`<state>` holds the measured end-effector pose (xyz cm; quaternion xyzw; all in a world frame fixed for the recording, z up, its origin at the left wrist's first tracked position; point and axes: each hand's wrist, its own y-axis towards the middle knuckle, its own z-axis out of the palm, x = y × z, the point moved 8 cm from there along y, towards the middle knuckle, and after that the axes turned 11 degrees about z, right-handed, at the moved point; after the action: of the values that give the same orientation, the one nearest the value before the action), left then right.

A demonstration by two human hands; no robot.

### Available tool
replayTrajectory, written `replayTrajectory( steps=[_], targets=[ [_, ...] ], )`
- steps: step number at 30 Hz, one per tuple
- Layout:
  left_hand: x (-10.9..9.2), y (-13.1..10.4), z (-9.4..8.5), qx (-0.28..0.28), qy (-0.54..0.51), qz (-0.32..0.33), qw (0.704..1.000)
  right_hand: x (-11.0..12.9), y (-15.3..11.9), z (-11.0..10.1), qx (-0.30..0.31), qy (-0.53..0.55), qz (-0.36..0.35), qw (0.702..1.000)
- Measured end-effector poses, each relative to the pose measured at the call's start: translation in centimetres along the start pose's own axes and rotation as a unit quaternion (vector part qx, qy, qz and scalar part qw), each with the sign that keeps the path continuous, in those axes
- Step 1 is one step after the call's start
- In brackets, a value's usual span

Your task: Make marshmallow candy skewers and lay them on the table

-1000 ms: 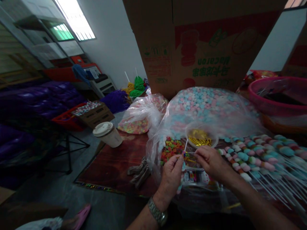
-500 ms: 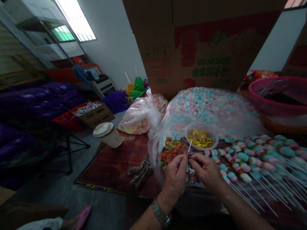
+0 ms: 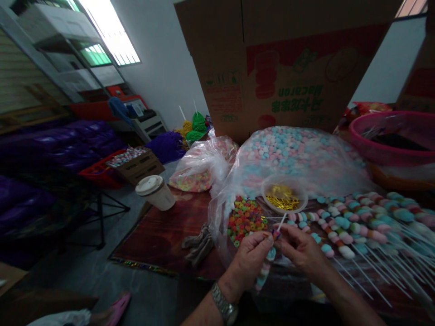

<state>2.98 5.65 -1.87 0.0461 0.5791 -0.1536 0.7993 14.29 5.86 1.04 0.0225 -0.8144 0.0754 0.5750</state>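
Observation:
My left hand (image 3: 253, 250), with a metal watch on its wrist, pinches a small colourful wrapper (image 3: 276, 234) from which a white stick (image 3: 281, 222) sticks up. My right hand (image 3: 299, 246) closes its fingers on the other side of the same wrapper. Below my left fingers hangs a candy skewer (image 3: 264, 271) in blue, white and pink. Just beyond my hands are a clear bowl of gold twist ties (image 3: 283, 197) and a heap of orange, green and red candy rings (image 3: 246, 217). Rows of marshmallow skewers (image 3: 350, 222) lie to the right.
A big bag of marshmallows (image 3: 292, 149) lies before a cardboard box (image 3: 224, 59). On the left of the table are a paper cup (image 3: 158, 194) and grey gloves (image 3: 200, 244). A pink basin (image 3: 390, 154) stands at the right.
Both hands have moved slightly down and to the right with the wrapper and stick. The candy skewer below my left fingers now shows clearly.

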Motion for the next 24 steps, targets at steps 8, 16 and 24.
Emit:
replayTrajectory(
  steps=[8,16,24],
  targets=[
    [0.7,-1.6,3.1,0.115,-0.224,-0.118,0.961,3.3,-2.2,1.2,0.219,0.085,-0.038,0.971],
    [-0.7,-1.0,2.0,0.004,-0.209,-0.063,0.976,3.3,-2.0,0.5,0.062,0.001,-0.095,0.994],
    [-0.9,-1.2,1.1,-0.065,-0.128,-0.036,0.989,2.5,-2.2,0.0,0.024,-0.049,-0.082,0.995]
  ],
)
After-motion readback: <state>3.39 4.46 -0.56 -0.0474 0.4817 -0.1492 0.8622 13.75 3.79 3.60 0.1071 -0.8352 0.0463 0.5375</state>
